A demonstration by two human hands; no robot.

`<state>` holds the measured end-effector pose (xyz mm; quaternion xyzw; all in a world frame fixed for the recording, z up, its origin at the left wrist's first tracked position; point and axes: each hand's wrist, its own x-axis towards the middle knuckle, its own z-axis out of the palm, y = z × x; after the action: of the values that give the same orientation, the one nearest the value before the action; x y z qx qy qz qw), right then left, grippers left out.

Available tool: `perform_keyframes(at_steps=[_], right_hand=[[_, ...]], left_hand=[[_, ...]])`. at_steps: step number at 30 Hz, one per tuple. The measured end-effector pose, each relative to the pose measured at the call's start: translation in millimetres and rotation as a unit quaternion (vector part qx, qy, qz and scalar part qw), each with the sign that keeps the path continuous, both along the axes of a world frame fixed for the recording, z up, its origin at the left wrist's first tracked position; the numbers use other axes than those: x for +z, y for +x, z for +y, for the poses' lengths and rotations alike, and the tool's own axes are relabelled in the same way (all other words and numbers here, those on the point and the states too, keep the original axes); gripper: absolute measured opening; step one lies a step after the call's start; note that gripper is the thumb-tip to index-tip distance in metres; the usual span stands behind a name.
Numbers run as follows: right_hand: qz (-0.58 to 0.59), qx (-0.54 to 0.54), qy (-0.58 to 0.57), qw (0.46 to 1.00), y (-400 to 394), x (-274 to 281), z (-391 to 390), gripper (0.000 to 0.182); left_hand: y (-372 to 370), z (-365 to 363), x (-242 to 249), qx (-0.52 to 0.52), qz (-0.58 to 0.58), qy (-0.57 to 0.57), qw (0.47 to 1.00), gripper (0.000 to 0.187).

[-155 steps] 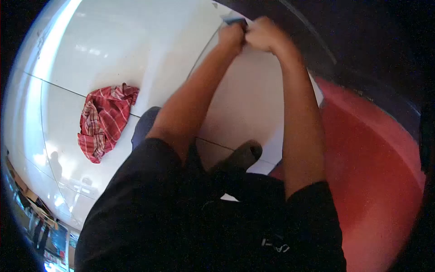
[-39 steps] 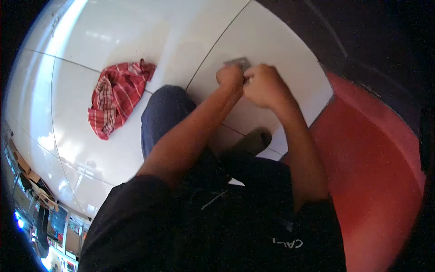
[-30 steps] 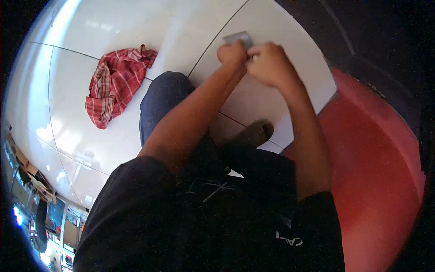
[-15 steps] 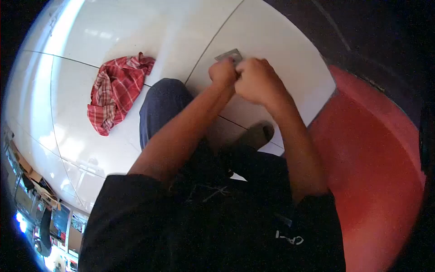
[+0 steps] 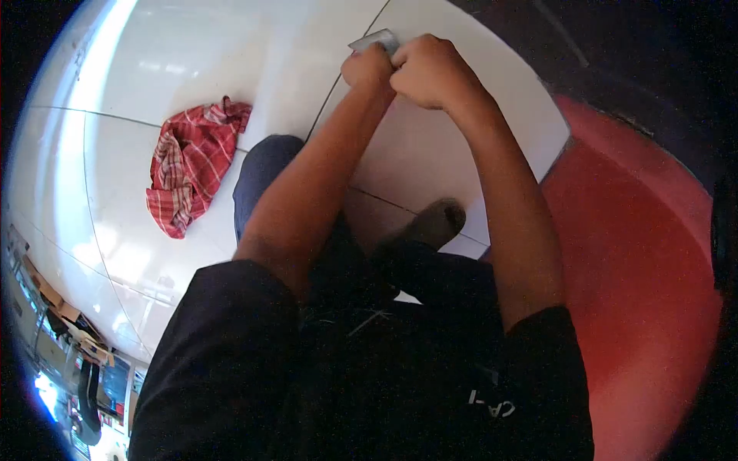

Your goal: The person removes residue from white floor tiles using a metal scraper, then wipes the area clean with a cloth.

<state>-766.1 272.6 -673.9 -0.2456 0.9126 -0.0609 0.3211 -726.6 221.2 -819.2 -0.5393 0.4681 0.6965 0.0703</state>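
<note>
Hands together over white floor, left hand (image 5: 367, 67) and right hand (image 5: 429, 71) gripping small grey piece (image 5: 374, 40)

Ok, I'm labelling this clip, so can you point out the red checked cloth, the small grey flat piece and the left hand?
red checked cloth (image 5: 187, 173): head view, middle of the crumpled fabric.
small grey flat piece (image 5: 373, 38): head view, the part showing above the fists.
left hand (image 5: 367, 66): head view, back of the fist.
</note>
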Motion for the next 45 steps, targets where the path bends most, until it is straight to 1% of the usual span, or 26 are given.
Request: perform_keyframes(at_steps=[3,4,6,8,11,14,17,18,20,22,24,26,27,28,29,31,33,34,35,36,38,40,42,43,44,45], right_hand=[[0.001,-0.013,-0.006,1.000,6,-6,2,0.022],[0.001,-0.031,-0.005,0.999,25,-3,10,0.022],[-0.019,-0.067,0.001,0.998,57,9,35,0.022],[-0.052,-0.086,0.011,0.995,62,12,58,0.023],[-0.038,-0.099,0.030,0.994,33,13,71,0.027],[-0.010,-0.076,0.021,0.997,1,3,68,0.029],[-0.037,-0.095,0.014,0.995,37,13,80,0.028],[-0.036,-0.107,0.010,0.994,34,10,79,0.028],[-0.044,-0.145,0.004,0.988,37,8,81,0.028],[-0.056,-0.120,0.034,0.991,20,12,81,0.027],[-0.063,-0.087,0.069,0.992,15,9,86,0.027],[-0.045,-0.106,0.063,0.991,35,20,86,0.028],[-0.002,-0.124,0.029,0.992,45,10,95,0.028],[0.038,-0.150,-0.004,0.988,54,5,102,0.029],[-0.018,-0.152,0.048,0.987,29,3,100,0.030],[0.010,-0.120,0.038,0.992,-15,1,100,0.028],[0.013,-0.078,0.056,0.995,-28,2,99,0.028],[0.004,-0.063,0.070,0.996,-19,-1,104,0.028],[0.001,-0.043,0.083,0.996,-15,-2,103,0.027],[-0.022,-0.108,0.092,0.990,6,0,105,0.028],[0.035,-0.146,-0.036,0.988,55,16,107,0.023],[0.002,-0.201,-0.015,0.980,56,12,107,0.023],[-0.015,-0.207,0.022,0.978,26,6,103,0.024],[0.070,-0.155,0.015,0.985,6,-13,108,0.031],[0.063,-0.077,0.065,0.993,-24,-16,99,0.029],[0.052,-0.043,0.062,0.996,-44,-25,99,0.028]], left_hand=[[-3,-3,29,-0.014,0.009,-0.047,0.999,0.027],[18,3,26,-0.192,0.016,-0.155,0.969,0.027],[56,22,2,-0.521,0.029,-0.341,0.782,0.026],[71,63,-38,-0.508,-0.002,-0.285,0.813,0.025],[23,62,-24,-0.463,0.036,-0.170,0.869,0.031],[1,59,-19,-0.338,0.117,-0.093,0.929,0.036],[44,84,-26,-0.215,0.187,-0.081,0.955,0.032],[41,82,-33,-0.353,0.125,-0.152,0.915,0.028],[29,67,-18,-0.613,0.023,-0.305,0.729,0.027],[-8,59,15,-0.668,0.022,-0.300,0.681,0.030],[18,80,-35,-0.512,0.143,-0.185,0.827,0.026],[51,86,-12,-0.594,0.088,-0.262,0.756,0.026],[45,81,1,-0.676,0.116,-0.321,0.654,0.026],[33,80,2,-0.551,0.097,-0.219,0.799,0.026],[10,84,-4,-0.405,0.081,-0.108,0.904,0.026],[-38,85,-11,-0.393,0.091,-0.096,0.910,0.026],[-52,85,-17,-0.501,0.093,-0.186,0.840,0.024],[-41,93,-25,-0.475,0.069,-0.169,0.861,0.022],[-28,89,-8,-0.576,0.073,-0.260,0.771,0.022],[-14,86,10,-0.652,0.078,-0.356,0.665,0.023],[25,115,-49,-0.451,0.078,-0.247,0.854,0.024],[26,105,-31,-0.507,0.073,-0.175,0.841,0.024],[-9,88,14,-0.372,0.034,-0.072,0.925,0.022],[-36,82,39,-0.196,-0.002,0.001,0.981,0.020],[-55,72,34,-0.393,0.010,-0.079,0.916,0.018],[-75,63,29,-0.588,0.025,-0.215,0.779,0.018]])
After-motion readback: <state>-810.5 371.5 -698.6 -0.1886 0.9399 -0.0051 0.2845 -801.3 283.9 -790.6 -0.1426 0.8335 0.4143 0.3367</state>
